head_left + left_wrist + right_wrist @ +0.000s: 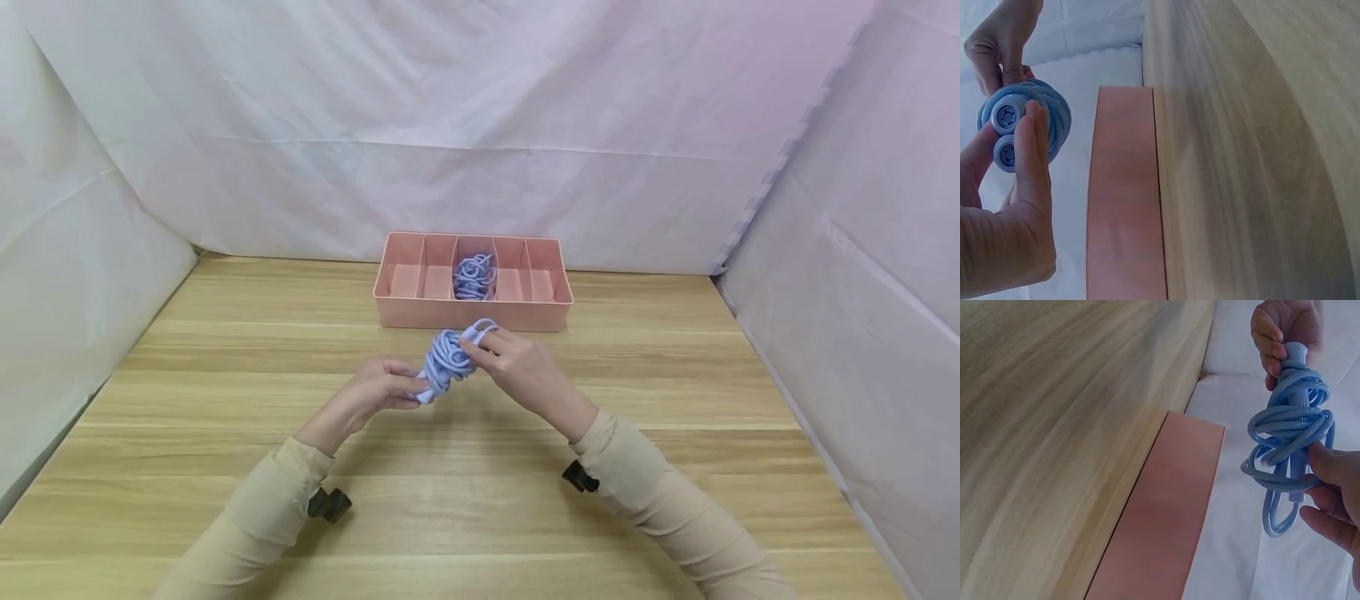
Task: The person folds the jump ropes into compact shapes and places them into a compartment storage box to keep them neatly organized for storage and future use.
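Above the table, in front of the pink box, both hands hold a light blue jump rope (447, 358) with its cord wound round its handles. My left hand (378, 385) pinches the handles at their wide ends. Two round handle ends (1007, 117) show side by side between its fingers in the left wrist view. My right hand (1338, 487) grips the opposite end of the bundle between thumb and fingers. A loop of cord sticks out there past the handle tips. Part of the bundle is hidden behind the right fingers.
A pink box (480, 315) with several compartments stands at the back of the wooden table (465, 500). Its middle compartment contains another blue cord bundle (474, 277). White cloth (450, 192) hangs behind the table and along both sides.
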### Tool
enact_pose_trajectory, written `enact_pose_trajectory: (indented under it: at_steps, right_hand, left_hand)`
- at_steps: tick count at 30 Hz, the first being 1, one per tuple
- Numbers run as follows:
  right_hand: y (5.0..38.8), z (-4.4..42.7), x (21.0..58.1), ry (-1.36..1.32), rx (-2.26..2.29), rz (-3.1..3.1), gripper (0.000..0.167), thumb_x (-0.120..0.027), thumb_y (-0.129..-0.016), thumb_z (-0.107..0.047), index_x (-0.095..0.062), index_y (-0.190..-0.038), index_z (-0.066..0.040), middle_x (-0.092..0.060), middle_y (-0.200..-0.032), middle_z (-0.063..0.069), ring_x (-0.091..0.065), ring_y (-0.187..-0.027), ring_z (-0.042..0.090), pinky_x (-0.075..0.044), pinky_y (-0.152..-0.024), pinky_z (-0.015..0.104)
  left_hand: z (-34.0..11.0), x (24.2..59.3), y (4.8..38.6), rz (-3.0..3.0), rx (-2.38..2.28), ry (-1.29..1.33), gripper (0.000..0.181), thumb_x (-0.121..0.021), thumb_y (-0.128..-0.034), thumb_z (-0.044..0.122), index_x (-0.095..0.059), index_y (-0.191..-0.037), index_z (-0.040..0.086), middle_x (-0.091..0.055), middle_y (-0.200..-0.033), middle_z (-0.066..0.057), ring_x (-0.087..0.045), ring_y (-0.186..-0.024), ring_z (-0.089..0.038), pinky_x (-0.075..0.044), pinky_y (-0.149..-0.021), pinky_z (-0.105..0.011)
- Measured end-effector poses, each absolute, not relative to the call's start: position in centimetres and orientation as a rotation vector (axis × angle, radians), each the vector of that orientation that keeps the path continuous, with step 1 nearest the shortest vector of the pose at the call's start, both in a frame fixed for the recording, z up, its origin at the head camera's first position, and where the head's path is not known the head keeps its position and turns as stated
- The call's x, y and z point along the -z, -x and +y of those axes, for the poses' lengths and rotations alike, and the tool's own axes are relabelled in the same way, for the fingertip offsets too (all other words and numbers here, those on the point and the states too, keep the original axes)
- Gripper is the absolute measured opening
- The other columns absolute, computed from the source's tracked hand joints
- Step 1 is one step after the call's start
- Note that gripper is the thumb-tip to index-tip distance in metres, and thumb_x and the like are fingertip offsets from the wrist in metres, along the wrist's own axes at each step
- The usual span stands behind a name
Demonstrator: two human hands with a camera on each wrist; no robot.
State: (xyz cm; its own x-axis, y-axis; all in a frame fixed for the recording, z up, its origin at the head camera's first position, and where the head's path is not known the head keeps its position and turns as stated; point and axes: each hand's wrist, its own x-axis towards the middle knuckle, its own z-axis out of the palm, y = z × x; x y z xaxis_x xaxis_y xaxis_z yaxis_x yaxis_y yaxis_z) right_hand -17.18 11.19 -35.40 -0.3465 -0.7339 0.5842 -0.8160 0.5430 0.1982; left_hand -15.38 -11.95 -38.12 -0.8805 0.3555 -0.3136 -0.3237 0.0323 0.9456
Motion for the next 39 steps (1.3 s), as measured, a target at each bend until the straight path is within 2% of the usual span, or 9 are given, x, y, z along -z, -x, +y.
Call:
enact_pose_trajectory:
  at_steps: [3, 6, 10, 16, 19, 24, 28, 32, 39]
  right_hand:
    - [17.2, 11.1, 35.7, -1.226, -0.194, -2.149, 0.031, -0.071, -0.076, -0.006, -0.068, -0.106, -0.009, -0.063, -0.088, 0.003, -0.056, -0.067, 0.013, -0.05, -0.055, 0.021]
    - [17.2, 11.0, 36.3, -1.21, -0.265, -2.148, 0.033, -0.071, -0.076, -0.005, -0.067, -0.108, -0.009, -0.06, -0.091, 0.005, -0.055, -0.064, 0.012, -0.048, -0.051, 0.019]
    - [17.3, 11.0, 36.9, -1.225, -0.364, -2.141, 0.034, -0.068, -0.077, -0.003, -0.064, -0.111, -0.005, -0.055, -0.094, 0.008, -0.051, -0.063, 0.012, -0.043, -0.047, 0.016]
    - [17.5, 11.0, 37.2, -1.315, -0.522, -2.127, 0.038, -0.049, -0.094, -0.024, -0.056, -0.119, 0.003, -0.051, -0.104, 0.012, -0.049, -0.066, 0.012, -0.043, -0.053, 0.017]
    - [17.6, 10.9, 37.3, -1.294, -0.52, -2.078, 0.044, -0.041, -0.096, -0.032, -0.058, -0.117, 0.003, -0.052, -0.103, 0.012, -0.05, -0.067, 0.012, -0.045, -0.054, 0.018]
    - [17.6, 10.4, 37.7, -1.213, -0.744, -2.015, 0.033, -0.054, -0.091, -0.023, -0.064, -0.106, 0.004, -0.056, -0.091, 0.01, -0.055, -0.068, 0.015, -0.048, -0.058, 0.018]
    - [17.4, 9.8, 37.7, -1.145, -1.142, -1.992, 0.024, -0.068, -0.079, -0.006, -0.066, -0.1, 0.006, -0.056, -0.09, 0.01, -0.056, -0.069, 0.016, -0.05, -0.059, 0.018]
    - [17.0, 9.3, 37.4, -1.048, -1.353, -2.0, 0.027, -0.07, -0.073, 0.006, -0.065, -0.099, 0.008, -0.057, -0.093, 0.013, -0.057, -0.068, 0.018, -0.051, -0.056, 0.017]
    - [15.4, 8.8, 35.0, -0.891, -1.473, -2.039, 0.022, -0.067, -0.072, 0.012, -0.064, -0.093, 0.014, -0.057, -0.09, 0.022, -0.057, -0.067, 0.023, -0.053, -0.051, 0.025]
  left_hand:
    - [-11.9, 38.4, 15.4, 1.802, -1.929, -0.035, 0.025, -0.059, -0.0788, -0.003, -0.06, -0.101, -0.013, -0.067, -0.077, -0.002, -0.064, -0.07, -0.012, -0.055, -0.073, -0.03]
    - [-11.9, 38.6, 15.4, 1.732, -1.975, -0.023, 0.015, -0.057, -0.0793, -0.004, -0.067, -0.09, -0.001, -0.067, -0.076, -0.001, -0.064, -0.07, -0.012, -0.055, -0.072, -0.027]
    - [-11.8, 38.7, 15.4, 1.627, -2.018, -0.01, 0.026, -0.053, -0.0811, -0.006, -0.067, -0.076, 0.014, -0.067, -0.074, 0.001, -0.064, -0.07, -0.01, -0.054, -0.071, -0.024]
    - [-11.8, 38.5, 15.5, 1.603, -2.012, -0.025, 0.027, -0.053, -0.083, -0.005, -0.068, -0.077, 0.016, -0.068, -0.077, 0.002, -0.064, -0.071, -0.009, -0.053, -0.071, -0.021]
    - [-11.6, 38.4, 15.4, 1.597, -2.016, -0.028, 0.026, -0.052, -0.0837, -0.005, -0.067, -0.078, 0.015, -0.068, -0.078, 0.002, -0.063, -0.072, -0.009, -0.053, -0.071, -0.021]
    - [-11.5, 38.2, 15.3, 1.605, -2.02, -0.037, 0.027, -0.052, -0.0834, -0.005, -0.068, -0.078, 0.016, -0.068, -0.077, 0.003, -0.063, -0.071, -0.008, -0.053, -0.069, -0.02]
    - [-11.6, 38.0, 15.2, 1.63, -2.023, -0.052, 0.027, -0.053, -0.0823, -0.005, -0.068, -0.079, 0.017, -0.068, -0.078, 0.003, -0.063, -0.072, -0.008, -0.053, -0.07, -0.02]
    - [-11.7, 38.0, 15.3, 1.638, -2.034, -0.066, 0.026, -0.053, -0.0823, -0.005, -0.068, -0.081, 0.017, -0.068, -0.08, 0.003, -0.063, -0.075, -0.008, -0.053, -0.073, -0.021]
    - [-11.7, 38.0, 15.4, 1.649, -2.045, -0.079, 0.025, -0.053, -0.0814, -0.006, -0.068, -0.082, 0.014, -0.068, -0.08, 0.002, -0.064, -0.075, -0.009, -0.053, -0.073, -0.022]
